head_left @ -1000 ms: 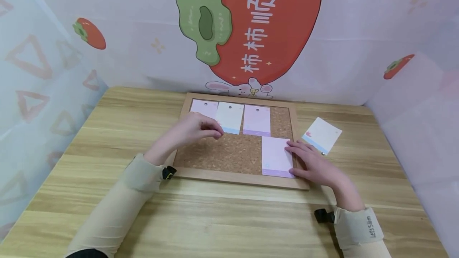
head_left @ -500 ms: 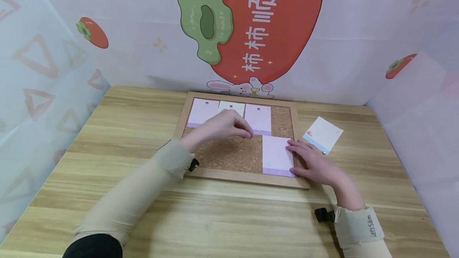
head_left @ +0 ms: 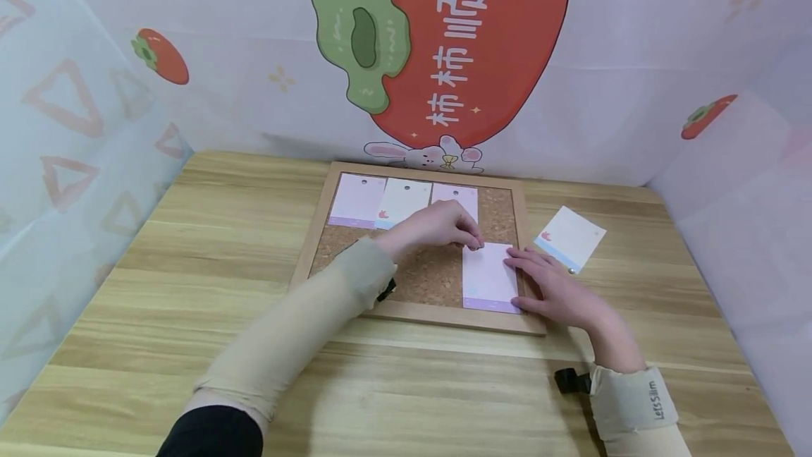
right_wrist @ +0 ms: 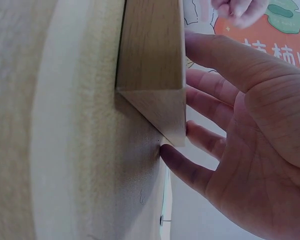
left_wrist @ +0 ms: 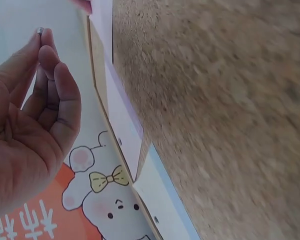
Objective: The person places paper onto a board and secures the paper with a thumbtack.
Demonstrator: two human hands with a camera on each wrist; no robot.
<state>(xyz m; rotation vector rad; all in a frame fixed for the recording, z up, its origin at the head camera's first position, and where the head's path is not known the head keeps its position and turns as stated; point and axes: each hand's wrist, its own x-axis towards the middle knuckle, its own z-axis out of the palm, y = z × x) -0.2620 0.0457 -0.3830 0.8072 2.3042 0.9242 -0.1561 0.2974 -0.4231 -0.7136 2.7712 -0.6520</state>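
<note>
My left hand [head_left: 444, 223] pinches a small silver push pin [left_wrist: 40, 31] between thumb and fingertips, over the top edge of a lilac note card [head_left: 488, 281]. That card lies at the lower right of a wood-framed cork board [head_left: 438, 275]. My right hand [head_left: 558, 291] rests at the board's right side, fingertips on the card's right edge. In the right wrist view, its fingers spread along the frame corner [right_wrist: 155, 107]. Along the board's top hang a lilac card [head_left: 355, 202], a white card [head_left: 401, 202] and another lilac card [head_left: 444, 195], each with a pin near its top.
Right of the board, a white note card [head_left: 574, 235] lies askew on the wooden table [head_left: 380, 386], with another push pin [head_left: 571, 271] at its lower corner. A printed cloth backdrop [head_left: 241, 97] stands behind the table, and light cloth walls flank both sides.
My left hand has moved right across the board, from the left lilac card to the top of the lower-right card, still pinching the push pin. My right hand stays in place.
</note>
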